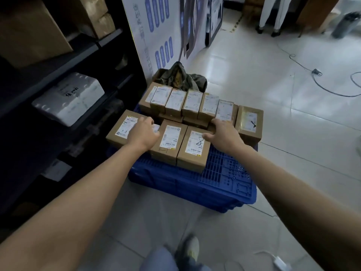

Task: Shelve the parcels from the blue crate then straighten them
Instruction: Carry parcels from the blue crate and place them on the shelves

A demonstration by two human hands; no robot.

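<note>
Atop the blue crate (224,173), left hand (143,132) grips leftmost parcel (121,132), right hand (222,133) front-right parcel's (195,151) edge (floor (293,133) rightward).

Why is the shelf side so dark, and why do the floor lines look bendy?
In the head view the shelves sit in deep shadow while the floor glares white; the wide lens curves the tile lines; the shoe is blurred, labels on the parcels fairly sharp.

Tiled floor (254,65) bears the blue crate (224,182) and loose cables (332,90); crate carries brown parcels (170,151); dark shelf (58,69) holds a white package (68,100).
</note>
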